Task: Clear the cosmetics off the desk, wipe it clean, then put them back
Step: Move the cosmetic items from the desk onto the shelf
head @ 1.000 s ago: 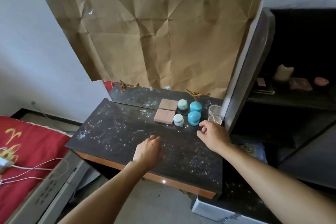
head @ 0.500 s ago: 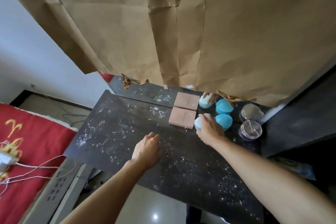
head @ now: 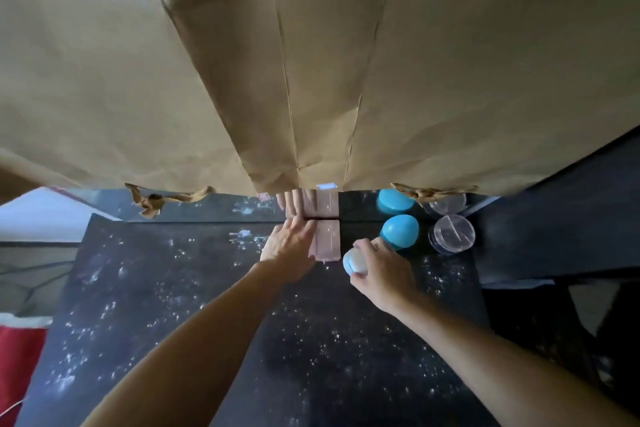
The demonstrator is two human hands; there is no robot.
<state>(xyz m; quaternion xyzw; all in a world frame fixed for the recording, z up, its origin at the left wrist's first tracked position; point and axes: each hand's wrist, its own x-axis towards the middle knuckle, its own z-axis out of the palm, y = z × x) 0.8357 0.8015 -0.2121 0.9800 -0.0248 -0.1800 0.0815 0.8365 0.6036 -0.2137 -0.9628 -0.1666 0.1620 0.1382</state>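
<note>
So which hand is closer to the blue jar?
Right. The right hand, holding a white jar, is beside the blue jar; the left hand, on the pink case, is farther.

White jar (head: 353, 262) beside pink compact (head: 328, 240)

Our bare left forearm (head: 194, 333) and right forearm (head: 485, 350) stretch forward, converging slightly. Our left grip (head: 291, 250) lies palm down, fingers straight and together, touching the flat pink rectangular case (head: 328, 240). Our right grip (head: 386, 267) curls thumb and fingers round the small round white jar (head: 354, 262), back of the hand upward.
</note>
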